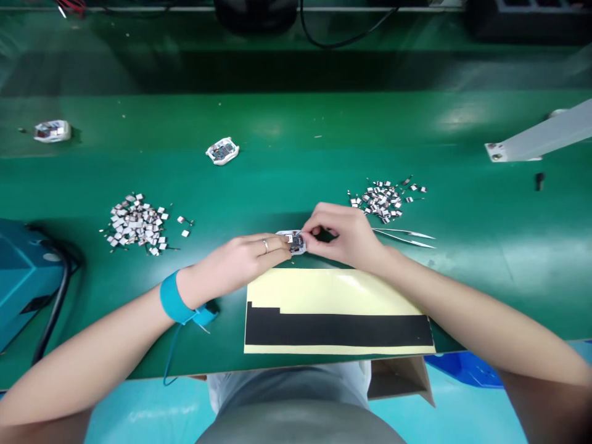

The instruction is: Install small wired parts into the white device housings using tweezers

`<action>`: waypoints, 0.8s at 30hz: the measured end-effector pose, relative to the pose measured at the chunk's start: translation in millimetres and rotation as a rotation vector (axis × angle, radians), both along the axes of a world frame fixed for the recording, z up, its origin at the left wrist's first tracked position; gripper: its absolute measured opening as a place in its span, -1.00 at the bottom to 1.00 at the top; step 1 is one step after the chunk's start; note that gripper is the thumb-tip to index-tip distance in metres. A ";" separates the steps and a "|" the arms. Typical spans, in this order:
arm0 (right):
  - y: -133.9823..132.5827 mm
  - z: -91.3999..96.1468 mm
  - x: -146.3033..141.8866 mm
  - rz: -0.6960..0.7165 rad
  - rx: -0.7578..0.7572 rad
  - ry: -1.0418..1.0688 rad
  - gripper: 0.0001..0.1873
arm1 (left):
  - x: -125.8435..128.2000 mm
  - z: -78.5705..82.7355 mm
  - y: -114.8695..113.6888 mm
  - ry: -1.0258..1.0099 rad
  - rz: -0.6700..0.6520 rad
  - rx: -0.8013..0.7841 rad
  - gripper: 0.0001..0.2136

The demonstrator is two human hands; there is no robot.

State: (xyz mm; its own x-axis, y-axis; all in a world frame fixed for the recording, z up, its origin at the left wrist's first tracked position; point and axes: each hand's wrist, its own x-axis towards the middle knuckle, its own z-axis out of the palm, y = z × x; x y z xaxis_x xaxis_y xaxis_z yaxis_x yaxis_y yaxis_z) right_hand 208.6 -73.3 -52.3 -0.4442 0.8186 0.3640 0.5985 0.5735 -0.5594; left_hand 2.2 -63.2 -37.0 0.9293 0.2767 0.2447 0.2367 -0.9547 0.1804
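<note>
My left hand (245,258) and my right hand (345,235) meet over the middle of the green bench, both pinched on a small white device with an exposed circuit board (295,240). A ring shows on my left hand, and a blue strap with a cord (174,298) wraps that wrist. Just below the hands lies a pale yellow sheet carrying black foam strips (337,320). Metal tweezers (407,237) lie to the right of my right hand.
Two heaps of small silver parts lie on the bench, one at the left (136,223) and one at the right (383,198). Two more white devices sit farther back, one in the middle (222,151) and one at the far left (52,131). A blue box (21,277) is at the left edge, a white arm (541,139) at the right.
</note>
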 end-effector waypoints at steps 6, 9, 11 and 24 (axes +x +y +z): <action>-8.4 11.3 13.9 -0.121 -0.272 -0.111 -0.92 | 1.0 -3.1 -0.2 -0.044 0.029 -0.041 -0.79; -9.1 13.0 14.1 0.000 -0.207 -0.206 -0.53 | 6.9 -5.7 -3.0 -0.154 0.171 -0.098 -0.86; -9.3 7.1 10.4 0.100 -0.169 -0.188 -0.47 | 11.6 -7.3 -5.4 -0.185 0.256 -0.079 -0.88; -13.9 -16.6 4.8 0.132 -0.067 0.034 -0.78 | 17.5 -3.1 -9.0 -0.036 0.228 0.043 -0.80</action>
